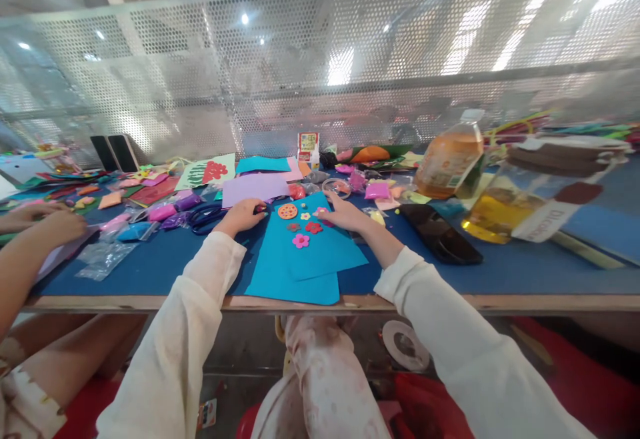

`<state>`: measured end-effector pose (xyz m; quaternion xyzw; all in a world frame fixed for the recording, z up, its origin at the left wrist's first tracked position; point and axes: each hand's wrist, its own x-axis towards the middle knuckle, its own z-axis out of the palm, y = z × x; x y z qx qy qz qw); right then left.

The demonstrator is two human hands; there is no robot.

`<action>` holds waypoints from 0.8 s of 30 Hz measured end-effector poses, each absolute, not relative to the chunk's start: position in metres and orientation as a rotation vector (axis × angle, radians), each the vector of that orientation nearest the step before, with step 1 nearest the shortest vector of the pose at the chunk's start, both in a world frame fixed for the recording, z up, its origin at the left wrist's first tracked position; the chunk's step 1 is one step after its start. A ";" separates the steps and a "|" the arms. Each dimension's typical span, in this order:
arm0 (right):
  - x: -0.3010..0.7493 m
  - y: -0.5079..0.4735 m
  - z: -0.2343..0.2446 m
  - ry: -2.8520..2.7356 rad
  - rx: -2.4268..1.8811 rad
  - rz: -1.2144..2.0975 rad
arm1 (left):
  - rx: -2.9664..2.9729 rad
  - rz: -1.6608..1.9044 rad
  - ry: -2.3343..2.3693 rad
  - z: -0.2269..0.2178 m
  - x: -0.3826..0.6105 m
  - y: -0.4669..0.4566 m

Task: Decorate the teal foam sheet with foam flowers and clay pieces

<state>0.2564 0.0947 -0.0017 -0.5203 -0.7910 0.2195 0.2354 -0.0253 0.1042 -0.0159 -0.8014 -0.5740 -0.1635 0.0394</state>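
Blue paper sheets (293,282) lie overlapped in front of me. On the upper one sit several small clay pieces: an orange round one with dots (287,211), a bright pink flower (301,241), a red flower (314,227), a brownish flower (293,227) and a small pale flower (305,216). My left hand (243,217) is by the sheet's left edge, fingers pinched together around something small and dark that I cannot make out. At the sheet's right side, my right hand (345,213) has its fingers apart, thumb touching another pink flower (321,213), partly hidden.
A dark phone (440,233), a bottle of amber liquid (449,155) and a lidded jar of yellow liquid (530,189) stand to the right. Blue-handled scissors (206,217) and bags of coloured clay (163,211) lie left. Another person's hands (47,225) work at far left.
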 end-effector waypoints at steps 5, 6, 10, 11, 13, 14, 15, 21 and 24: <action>0.258 0.095 -0.004 -2.162 -1.445 0.641 | -2.350 -0.491 -1.753 -0.017 -0.013 0.103; 0.258 0.096 -0.004 -2.156 -1.439 0.646 | -2.330 -0.492 -1.748 -0.017 -0.011 0.103; 0.259 0.098 -0.007 -2.128 -1.421 0.656 | -2.323 -0.504 -1.702 -0.018 -0.009 0.104; 0.259 0.098 -0.007 -2.125 -1.423 0.656 | -2.330 -0.515 -1.690 -0.018 -0.010 0.105; 0.259 0.098 -0.007 -2.118 -1.430 0.663 | -2.332 -0.543 -1.676 -0.017 -0.015 0.106; 0.259 0.097 -0.007 -2.114 -1.432 0.668 | -2.322 -0.573 -1.672 -0.017 -0.017 0.106; 0.259 0.097 -0.006 -2.109 -1.432 0.672 | -2.312 -0.625 -1.665 -0.017 -0.020 0.107; 0.259 0.094 -0.003 -2.122 -1.424 0.679 | -2.311 -1.003 -1.601 -0.018 -0.028 0.114; 0.259 0.095 -0.004 -2.110 -1.407 0.678 | -2.284 -1.076 -1.567 -0.016 -0.026 0.113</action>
